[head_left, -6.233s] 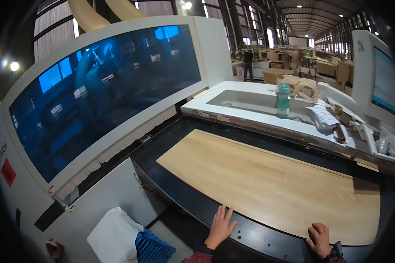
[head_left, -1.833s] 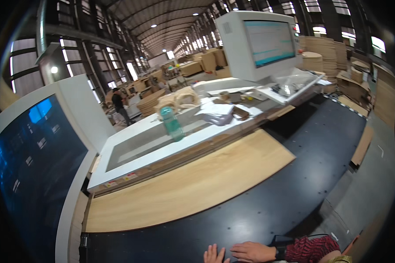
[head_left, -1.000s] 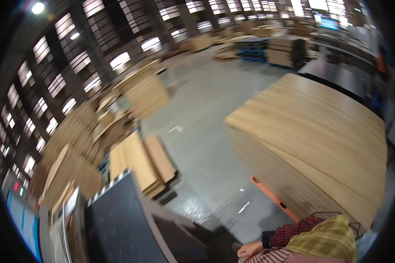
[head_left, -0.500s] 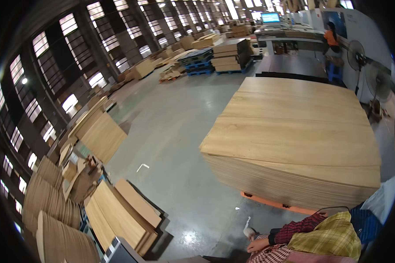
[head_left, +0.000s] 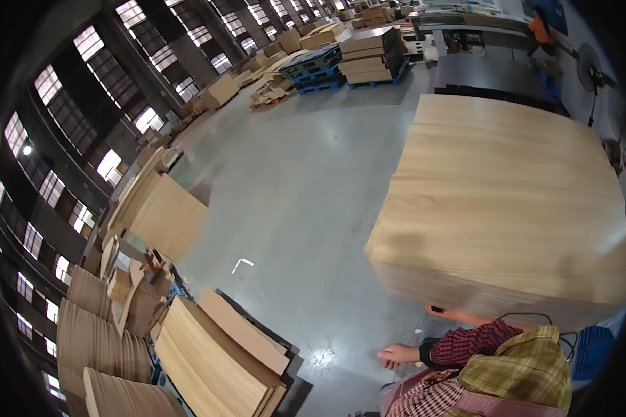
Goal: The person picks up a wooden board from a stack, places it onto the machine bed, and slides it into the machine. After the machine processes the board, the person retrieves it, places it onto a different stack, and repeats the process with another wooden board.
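My right hand [head_left: 398, 356] reaches out leftward from the lower right, in a red and black checked sleeve [head_left: 466, 345] with a dark cuff. Its fingers are loosely curled, and nothing shows in them. It hangs over the grey floor [head_left: 306, 222], apart from the stacks. Beyond the sleeve lies a tall stack of wood-grain boards [head_left: 501, 187] on an orange pallet [head_left: 455, 315]. My yellow plaid garment [head_left: 518, 372] fills the lower right corner. My left hand is outside the picture.
To the lower left stand a low pile of boards [head_left: 209, 361] and curved stacks of thin sheets [head_left: 104, 333]. Wood panels [head_left: 167, 215] stand farther up. Blue pallets [head_left: 316, 69] sit at the back. Near the machine, a person in orange [head_left: 540, 31] sits beside a fan [head_left: 589, 69].
The view has shifted, so the large stack sits farther right. My right hand has moved up in the picture, away from the checked cloth.
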The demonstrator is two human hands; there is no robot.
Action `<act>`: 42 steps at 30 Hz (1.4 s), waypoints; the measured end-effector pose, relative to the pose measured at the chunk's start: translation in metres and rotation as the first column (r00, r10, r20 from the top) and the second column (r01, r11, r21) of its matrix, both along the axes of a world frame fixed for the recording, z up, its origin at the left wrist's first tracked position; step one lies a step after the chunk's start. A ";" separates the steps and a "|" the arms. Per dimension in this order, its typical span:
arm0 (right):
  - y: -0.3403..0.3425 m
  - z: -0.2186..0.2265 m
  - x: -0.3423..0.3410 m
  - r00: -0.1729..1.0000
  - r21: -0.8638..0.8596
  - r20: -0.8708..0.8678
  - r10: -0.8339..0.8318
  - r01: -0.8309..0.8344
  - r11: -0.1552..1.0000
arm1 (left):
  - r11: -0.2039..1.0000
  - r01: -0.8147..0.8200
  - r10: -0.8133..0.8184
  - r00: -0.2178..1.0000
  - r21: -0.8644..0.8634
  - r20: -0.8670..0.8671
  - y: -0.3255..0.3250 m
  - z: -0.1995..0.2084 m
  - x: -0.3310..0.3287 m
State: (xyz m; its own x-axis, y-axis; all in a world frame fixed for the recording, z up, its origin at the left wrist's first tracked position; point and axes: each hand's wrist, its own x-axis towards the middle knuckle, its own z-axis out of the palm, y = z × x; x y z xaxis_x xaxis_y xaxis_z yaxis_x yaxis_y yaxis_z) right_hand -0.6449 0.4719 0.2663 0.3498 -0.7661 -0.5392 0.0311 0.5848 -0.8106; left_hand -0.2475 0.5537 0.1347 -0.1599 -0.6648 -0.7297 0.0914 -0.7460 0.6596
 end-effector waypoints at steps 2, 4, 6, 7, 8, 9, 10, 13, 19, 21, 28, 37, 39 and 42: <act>-0.037 0.013 -0.010 0.986 -0.026 0.107 -0.124 0.127 0.992 | 0.954 0.279 -0.244 0.936 -0.111 0.255 -0.032 0.005 0.003; -0.069 0.007 -0.018 0.967 0.035 0.133 -0.216 0.214 0.976 | 0.689 0.724 -0.522 0.453 0.044 0.723 -0.071 -0.020 0.030; -0.094 0.003 -0.025 0.900 0.164 0.160 -0.406 0.381 0.910 | 0.625 0.763 -0.609 0.341 0.168 0.716 -0.108 -0.022 0.046; -0.104 -0.004 -0.031 0.860 0.180 0.166 -0.482 0.454 0.872 | 0.607 0.777 -0.626 0.338 0.168 0.703 -0.137 -0.019 0.050; -0.115 -0.010 -0.040 0.817 0.195 0.174 -0.549 0.518 0.833 | 0.588 0.791 -0.638 0.322 0.171 0.700 -0.167 -0.009 0.053; -0.125 -0.014 -0.052 0.746 0.192 0.167 -0.644 0.617 0.764 | 0.566 0.808 -0.641 0.304 0.166 0.704 -0.200 0.001 0.055; -0.134 -0.010 -0.062 0.663 0.189 0.163 -0.730 0.706 0.683 | 0.535 0.830 -0.640 0.277 0.156 0.717 -0.236 0.014 0.061; -0.145 -0.017 -0.091 0.409 0.211 0.064 -0.910 0.886 0.413 | 0.449 0.883 -0.621 0.199 0.135 0.758 -0.348 0.053 0.068; -0.176 -0.012 -0.109 -0.033 0.170 0.005 -0.999 0.985 -0.032 | 0.945 0.291 -0.217 0.897 -0.146 0.384 -0.596 0.081 0.006; -0.185 -0.016 -0.108 -0.183 0.157 -0.034 -0.982 0.970 -0.186 | 0.874 0.454 -0.359 0.844 -0.175 0.398 -0.680 0.083 -0.053; -0.225 -0.042 -0.107 -0.481 0.000 -0.089 -0.872 0.875 -0.483 | 0.718 0.633 -0.621 0.770 -0.291 0.144 -0.838 0.099 -0.300; -0.243 -0.030 -0.102 -0.625 -0.048 -0.257 -0.737 0.770 -0.637 | 0.447 0.894 -0.854 0.429 -0.007 0.295 -0.941 0.057 -0.436; -0.250 -0.038 -0.099 -0.739 -0.012 -0.318 -0.594 0.629 -0.777 | 0.435 0.898 -0.871 0.403 0.059 0.281 -0.969 0.050 -0.454; -0.236 -0.045 -0.098 -0.704 -0.084 -0.520 -0.484 0.606 -0.791 | 0.344 0.925 -0.909 0.285 0.161 0.304 -1.010 0.034 -0.494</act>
